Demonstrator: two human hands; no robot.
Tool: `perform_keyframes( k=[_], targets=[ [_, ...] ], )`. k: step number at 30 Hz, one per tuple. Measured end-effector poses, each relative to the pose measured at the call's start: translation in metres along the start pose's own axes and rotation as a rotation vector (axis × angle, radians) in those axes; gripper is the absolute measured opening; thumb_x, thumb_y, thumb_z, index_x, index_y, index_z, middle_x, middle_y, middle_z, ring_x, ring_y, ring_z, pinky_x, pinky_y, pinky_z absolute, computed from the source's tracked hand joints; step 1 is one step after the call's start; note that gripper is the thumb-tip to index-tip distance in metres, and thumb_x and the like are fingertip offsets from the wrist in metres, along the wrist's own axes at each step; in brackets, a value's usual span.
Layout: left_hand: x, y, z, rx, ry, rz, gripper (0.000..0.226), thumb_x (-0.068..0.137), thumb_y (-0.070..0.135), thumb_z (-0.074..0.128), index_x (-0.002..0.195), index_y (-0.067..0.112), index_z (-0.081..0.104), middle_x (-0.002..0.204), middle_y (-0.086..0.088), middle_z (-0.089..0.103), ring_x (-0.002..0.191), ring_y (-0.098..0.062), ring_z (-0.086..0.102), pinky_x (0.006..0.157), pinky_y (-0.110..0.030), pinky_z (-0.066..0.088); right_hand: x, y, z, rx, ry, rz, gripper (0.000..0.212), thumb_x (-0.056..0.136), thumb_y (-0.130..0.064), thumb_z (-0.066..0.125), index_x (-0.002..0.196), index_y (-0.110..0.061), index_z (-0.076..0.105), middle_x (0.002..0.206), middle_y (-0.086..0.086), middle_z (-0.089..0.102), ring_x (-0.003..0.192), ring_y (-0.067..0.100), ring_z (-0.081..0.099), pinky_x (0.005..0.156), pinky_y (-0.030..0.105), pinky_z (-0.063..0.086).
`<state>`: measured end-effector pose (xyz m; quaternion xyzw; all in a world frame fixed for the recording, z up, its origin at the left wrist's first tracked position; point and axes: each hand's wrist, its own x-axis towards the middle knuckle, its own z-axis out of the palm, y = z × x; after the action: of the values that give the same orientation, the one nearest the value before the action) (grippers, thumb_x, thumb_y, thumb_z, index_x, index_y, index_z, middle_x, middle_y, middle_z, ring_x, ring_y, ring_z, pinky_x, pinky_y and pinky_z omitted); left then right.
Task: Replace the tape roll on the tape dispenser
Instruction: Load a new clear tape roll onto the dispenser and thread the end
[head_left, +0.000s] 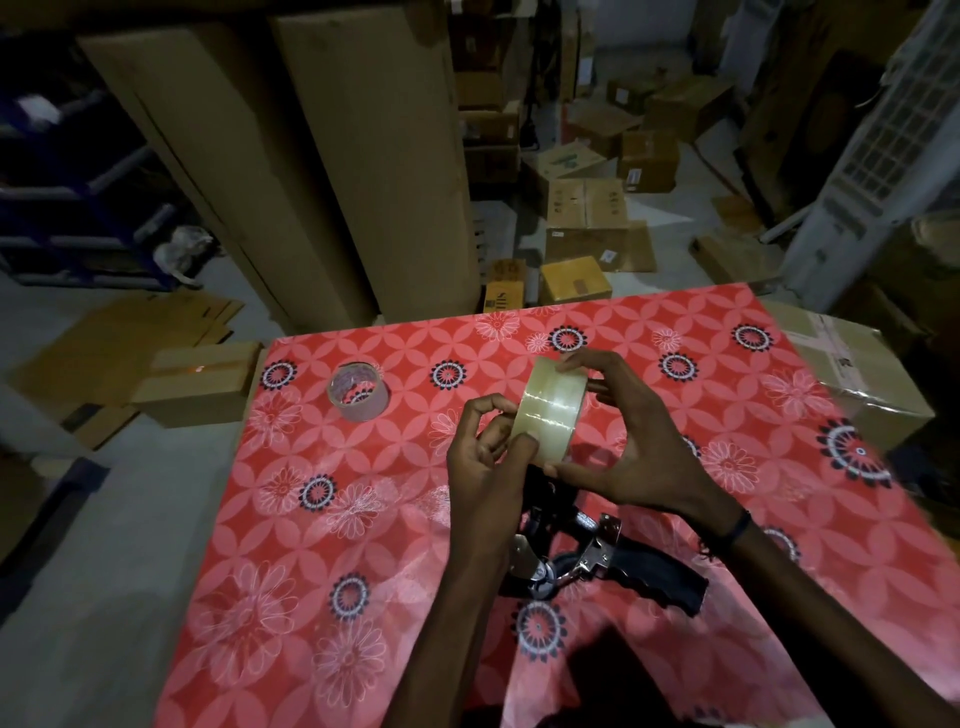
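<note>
Nearest, the tape dispenser (608, 558) lay on the red floral tablecloth (311, 545). Above it, the right hand (623, 452) clasped a full clear tape roll (550, 410) by its rims, while the left hand (485, 457) pinched its slick face. It seemed light and rigid. Farther off sat a nearly spent roll (359, 391).
</note>
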<state>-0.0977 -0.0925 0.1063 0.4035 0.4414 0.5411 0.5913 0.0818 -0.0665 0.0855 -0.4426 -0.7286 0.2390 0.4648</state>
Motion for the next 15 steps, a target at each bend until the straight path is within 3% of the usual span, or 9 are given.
perform_keyframes(
  k=[4,7,11,15],
  targets=[
    [-0.0013,-0.0014,-0.0001,0.005,0.006,0.01,0.023,0.098,-0.011,0.055,0.109,0.009,0.056,0.091,-0.013,0.073,0.068,-0.012,0.065,0.058,-0.023,0.053,-0.0011,-0.0041,0.0034,-0.063,-0.007,-0.043,0.083,0.061,-0.007,0.101,0.132,-0.007,0.059,0.141,0.006,0.057,0.137,0.023,0.056,0.112,0.033,0.046],
    [-0.0001,0.0004,0.0002,0.013,0.013,0.03,0.024,0.098,-0.011,0.056,0.108,0.011,0.056,0.09,-0.012,0.072,0.069,-0.01,0.065,0.058,-0.022,0.052,-0.0006,-0.0064,0.0028,-0.124,-0.033,-0.078,0.081,0.061,-0.011,0.101,0.131,-0.006,0.061,0.145,0.008,0.055,0.142,0.02,0.051,0.115,0.027,0.041],
    [-0.0011,-0.0014,0.0018,0.036,0.008,0.036,0.024,0.098,-0.009,0.057,0.108,0.013,0.057,0.092,-0.01,0.073,0.068,-0.009,0.065,0.058,-0.022,0.051,-0.0006,-0.001,-0.0002,-0.059,0.026,-0.016,0.087,0.06,-0.01,0.102,0.135,-0.008,0.058,0.143,0.005,0.056,0.136,0.021,0.057,0.111,0.028,0.046],
    [0.0,-0.0073,0.0005,0.084,0.048,0.086,0.02,0.089,0.002,0.063,0.104,0.015,0.061,0.107,-0.012,0.07,0.085,-0.015,0.067,0.065,-0.025,0.053,-0.003,0.0025,-0.0005,-0.02,0.036,0.021,0.085,0.062,-0.011,0.103,0.134,-0.009,0.059,0.139,0.005,0.061,0.131,0.021,0.061,0.108,0.028,0.049]
  ],
)
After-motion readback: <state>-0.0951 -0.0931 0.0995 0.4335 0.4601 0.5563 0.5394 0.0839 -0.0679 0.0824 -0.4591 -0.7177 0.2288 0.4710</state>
